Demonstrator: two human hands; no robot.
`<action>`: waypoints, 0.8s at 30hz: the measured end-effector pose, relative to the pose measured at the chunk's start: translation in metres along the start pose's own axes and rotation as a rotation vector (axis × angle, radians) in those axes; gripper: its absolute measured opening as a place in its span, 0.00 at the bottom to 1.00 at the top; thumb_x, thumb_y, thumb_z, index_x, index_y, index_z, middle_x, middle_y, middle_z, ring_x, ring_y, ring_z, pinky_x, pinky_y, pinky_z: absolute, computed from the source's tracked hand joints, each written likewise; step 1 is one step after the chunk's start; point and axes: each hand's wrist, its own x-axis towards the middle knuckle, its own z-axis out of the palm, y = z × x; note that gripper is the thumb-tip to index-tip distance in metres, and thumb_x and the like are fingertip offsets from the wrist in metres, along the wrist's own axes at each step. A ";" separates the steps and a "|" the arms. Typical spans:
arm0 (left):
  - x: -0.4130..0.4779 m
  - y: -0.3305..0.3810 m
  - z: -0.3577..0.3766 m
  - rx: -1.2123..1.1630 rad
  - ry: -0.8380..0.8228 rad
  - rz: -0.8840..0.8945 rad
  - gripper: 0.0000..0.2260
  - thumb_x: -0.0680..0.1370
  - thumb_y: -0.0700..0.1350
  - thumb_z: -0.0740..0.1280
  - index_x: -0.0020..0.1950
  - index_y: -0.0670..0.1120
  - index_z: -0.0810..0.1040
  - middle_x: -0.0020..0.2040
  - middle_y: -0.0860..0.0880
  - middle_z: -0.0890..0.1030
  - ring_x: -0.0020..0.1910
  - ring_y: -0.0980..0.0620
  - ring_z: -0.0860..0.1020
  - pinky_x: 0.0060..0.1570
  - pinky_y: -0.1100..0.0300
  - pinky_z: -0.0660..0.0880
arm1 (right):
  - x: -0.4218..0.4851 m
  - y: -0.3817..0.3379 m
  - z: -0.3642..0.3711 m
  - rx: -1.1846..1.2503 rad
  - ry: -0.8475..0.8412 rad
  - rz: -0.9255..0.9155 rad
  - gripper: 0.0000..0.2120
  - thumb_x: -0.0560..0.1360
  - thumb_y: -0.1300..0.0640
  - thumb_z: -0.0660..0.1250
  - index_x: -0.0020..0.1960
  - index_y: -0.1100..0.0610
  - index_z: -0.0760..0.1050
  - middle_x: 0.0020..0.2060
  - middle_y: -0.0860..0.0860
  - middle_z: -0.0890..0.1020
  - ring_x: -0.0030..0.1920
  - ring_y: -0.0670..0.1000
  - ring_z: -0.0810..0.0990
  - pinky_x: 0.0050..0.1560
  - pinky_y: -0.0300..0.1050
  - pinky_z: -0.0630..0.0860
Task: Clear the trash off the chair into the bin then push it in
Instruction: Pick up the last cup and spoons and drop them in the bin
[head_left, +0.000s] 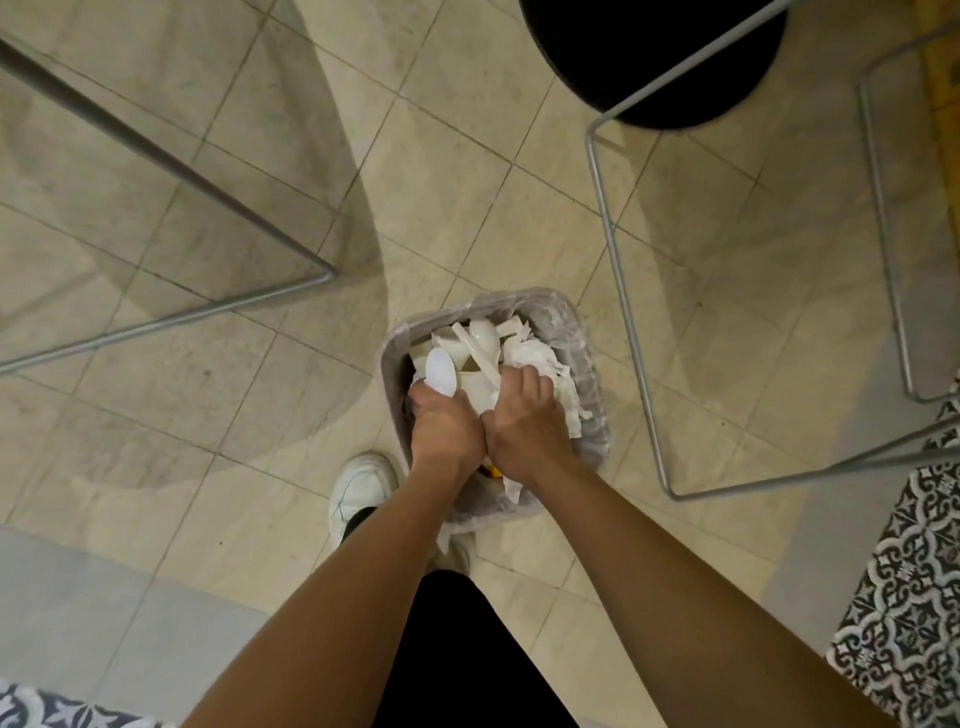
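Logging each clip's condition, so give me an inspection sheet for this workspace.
surface: tiled floor.
job's things: lined bin heaped with white trash; chair beyond it, visible part of the seat bare.
clutter: nothing seen.
grips: left hand and right hand side by side on the trash, fingertips hidden, hold unclear.
cables: nothing seen.
surroundings: metal frame at left, patterned tiles at right, shoe by the bin.

My left hand (447, 428) and right hand (524, 434) cover the near half of the bin (587, 364), fingertips buried in its trash (519, 353), and the chair seat (623, 41) beyond the bin is cropped.
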 end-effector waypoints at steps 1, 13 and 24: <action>0.002 -0.002 0.002 0.006 0.015 0.003 0.19 0.78 0.40 0.59 0.66 0.35 0.60 0.60 0.35 0.72 0.57 0.37 0.73 0.47 0.56 0.69 | 0.000 0.000 -0.002 0.047 -0.012 -0.001 0.23 0.76 0.53 0.58 0.67 0.62 0.61 0.62 0.57 0.67 0.60 0.57 0.64 0.58 0.50 0.64; -0.033 0.012 -0.029 0.173 -0.072 0.115 0.33 0.80 0.46 0.59 0.75 0.37 0.41 0.74 0.37 0.56 0.72 0.42 0.58 0.68 0.55 0.58 | -0.022 -0.006 -0.045 0.272 -0.007 0.064 0.21 0.76 0.51 0.63 0.66 0.57 0.66 0.63 0.54 0.71 0.64 0.54 0.67 0.63 0.55 0.68; -0.074 0.031 -0.073 0.232 -0.032 0.256 0.27 0.79 0.45 0.62 0.74 0.42 0.55 0.70 0.40 0.67 0.64 0.41 0.71 0.59 0.53 0.69 | -0.059 -0.023 -0.082 0.205 0.052 0.086 0.17 0.78 0.52 0.60 0.65 0.54 0.66 0.63 0.51 0.71 0.65 0.53 0.67 0.62 0.50 0.67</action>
